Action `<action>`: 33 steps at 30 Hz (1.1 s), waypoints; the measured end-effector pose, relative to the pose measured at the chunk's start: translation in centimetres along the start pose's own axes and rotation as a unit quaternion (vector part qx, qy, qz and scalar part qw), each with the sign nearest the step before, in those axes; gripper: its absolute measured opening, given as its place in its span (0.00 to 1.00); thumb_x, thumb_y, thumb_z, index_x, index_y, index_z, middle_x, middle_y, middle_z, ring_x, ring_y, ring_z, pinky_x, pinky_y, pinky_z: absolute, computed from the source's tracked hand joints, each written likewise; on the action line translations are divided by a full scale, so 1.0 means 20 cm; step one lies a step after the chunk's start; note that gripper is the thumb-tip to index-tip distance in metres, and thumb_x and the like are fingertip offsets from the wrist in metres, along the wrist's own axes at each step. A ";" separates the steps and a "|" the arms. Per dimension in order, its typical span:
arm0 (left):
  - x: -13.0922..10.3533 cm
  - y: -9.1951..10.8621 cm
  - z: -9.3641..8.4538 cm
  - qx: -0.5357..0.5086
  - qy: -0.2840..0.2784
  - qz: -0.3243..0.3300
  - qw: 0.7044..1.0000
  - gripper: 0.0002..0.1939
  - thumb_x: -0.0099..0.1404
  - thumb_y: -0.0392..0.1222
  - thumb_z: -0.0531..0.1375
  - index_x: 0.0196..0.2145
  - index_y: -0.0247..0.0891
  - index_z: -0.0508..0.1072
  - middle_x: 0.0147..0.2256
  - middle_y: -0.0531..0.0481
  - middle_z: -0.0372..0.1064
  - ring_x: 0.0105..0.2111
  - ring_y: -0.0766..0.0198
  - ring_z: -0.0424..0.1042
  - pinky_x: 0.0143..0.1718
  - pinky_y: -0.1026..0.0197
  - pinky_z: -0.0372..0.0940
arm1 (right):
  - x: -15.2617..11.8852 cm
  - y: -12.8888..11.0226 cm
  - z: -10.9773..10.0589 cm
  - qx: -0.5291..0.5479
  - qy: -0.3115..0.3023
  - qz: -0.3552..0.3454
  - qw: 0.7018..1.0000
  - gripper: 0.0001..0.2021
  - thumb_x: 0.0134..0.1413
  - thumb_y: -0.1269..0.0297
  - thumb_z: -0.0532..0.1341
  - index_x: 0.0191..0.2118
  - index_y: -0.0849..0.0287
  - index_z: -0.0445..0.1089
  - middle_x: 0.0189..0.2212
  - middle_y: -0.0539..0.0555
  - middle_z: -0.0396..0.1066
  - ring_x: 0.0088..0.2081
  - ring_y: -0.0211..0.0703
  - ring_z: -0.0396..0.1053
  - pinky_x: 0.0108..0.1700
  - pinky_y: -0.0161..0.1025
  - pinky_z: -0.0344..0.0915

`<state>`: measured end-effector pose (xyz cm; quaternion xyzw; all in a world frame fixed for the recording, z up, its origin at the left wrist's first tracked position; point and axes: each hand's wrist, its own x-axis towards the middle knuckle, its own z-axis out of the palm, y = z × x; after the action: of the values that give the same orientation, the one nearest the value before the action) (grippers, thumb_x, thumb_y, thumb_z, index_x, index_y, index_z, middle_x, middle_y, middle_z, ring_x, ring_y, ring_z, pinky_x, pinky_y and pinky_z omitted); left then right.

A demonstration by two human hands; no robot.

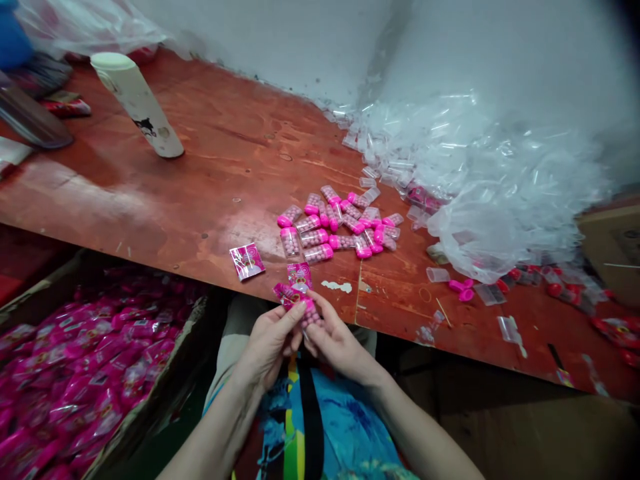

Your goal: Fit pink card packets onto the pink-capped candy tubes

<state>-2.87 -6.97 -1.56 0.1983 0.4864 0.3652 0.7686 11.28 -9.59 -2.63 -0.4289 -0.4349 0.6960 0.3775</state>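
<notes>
At the table's front edge, my left hand [273, 337] and my right hand [337, 337] meet around a small clear candy bottle [312, 316] with pink balls inside. Fingers of both hands are closed on it. A crumpled pink wrapper [285, 293] sits at its upper end, by my left thumb; whether it encloses part of the bottle, I cannot tell. Just beyond my fingertips lies a flat pink sachet [299, 272]. Another pink sachet [247, 261] rests to the left. Behind them, several pink-capped candy bottles [315, 238] lie in a loose group.
Below left, a carton [187, 327] holds many pink packets [95, 373]. A pale flask [143, 107] stands at the back left. Clear plastic bags [480, 193] and empty clear tubes [395, 170] crowd the right, near pink caps [463, 288] and red-capped pieces [565, 287].
</notes>
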 end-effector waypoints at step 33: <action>-0.01 0.06 -0.09 -0.126 0.156 0.099 0.975 0.17 0.51 0.47 0.70 0.23 0.35 0.67 0.14 0.61 0.56 0.11 0.77 0.49 0.14 0.69 0.45 | 0.04 -0.01 -0.05 0.271 0.030 0.044 0.961 0.20 0.63 0.53 0.53 0.58 0.53 0.60 0.24 0.46 0.63 0.17 0.30 0.54 0.16 0.28 0.57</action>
<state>-4.92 -6.52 -1.45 0.0876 0.5279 0.5245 0.6622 12.06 -8.59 -2.97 -0.3499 -0.1998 0.7903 0.4615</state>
